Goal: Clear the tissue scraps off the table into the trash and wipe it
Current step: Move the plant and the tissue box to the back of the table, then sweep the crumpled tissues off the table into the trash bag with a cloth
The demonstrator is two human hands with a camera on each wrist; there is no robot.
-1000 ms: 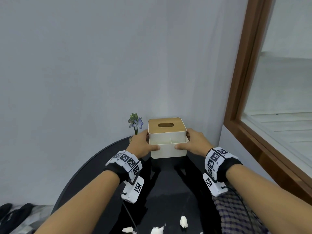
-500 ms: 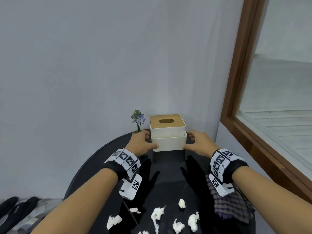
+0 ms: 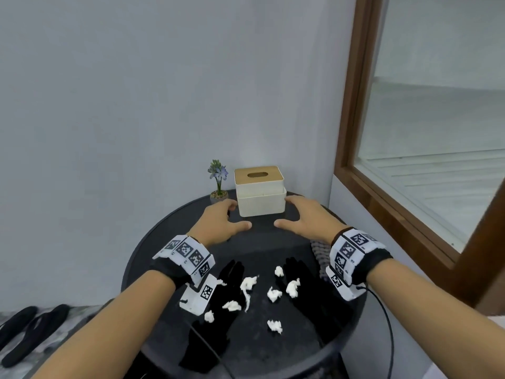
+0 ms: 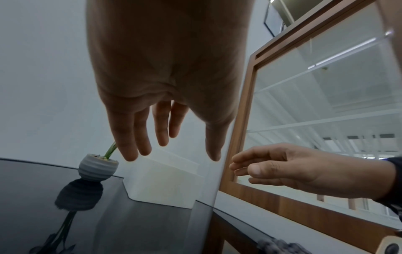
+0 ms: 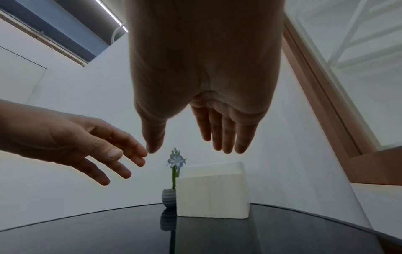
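Note:
Several white tissue scraps point(image 3: 247, 287) lie scattered on the round black table point(image 3: 147, 258), nearer to me than both hands. A white tissue box point(image 3: 260, 198) with a wooden lid stands at the table's far edge against the wall. My left hand point(image 3: 222, 224) hovers just left of the box, fingers relaxed and apart, holding nothing. My right hand point(image 3: 300, 218) hovers just right of it, also empty. In the left wrist view my left hand point(image 4: 165, 137) hangs spread above the box point(image 4: 165, 185). The right wrist view shows my right hand point(image 5: 195, 144) above the box point(image 5: 212, 190).
A small potted blue flower point(image 3: 218, 181) stands left of the box. A dark checked cloth point(image 3: 321, 254) lies at the table's right edge, partly under my right wrist. A wood-framed window point(image 3: 352, 132) is to the right. Black sandals point(image 3: 27, 329) lie on the floor at left.
Both hands have let go of the tissue box, which now stands at the back of the table, and have drawn back a little. The view has tilted down, showing more scraps.

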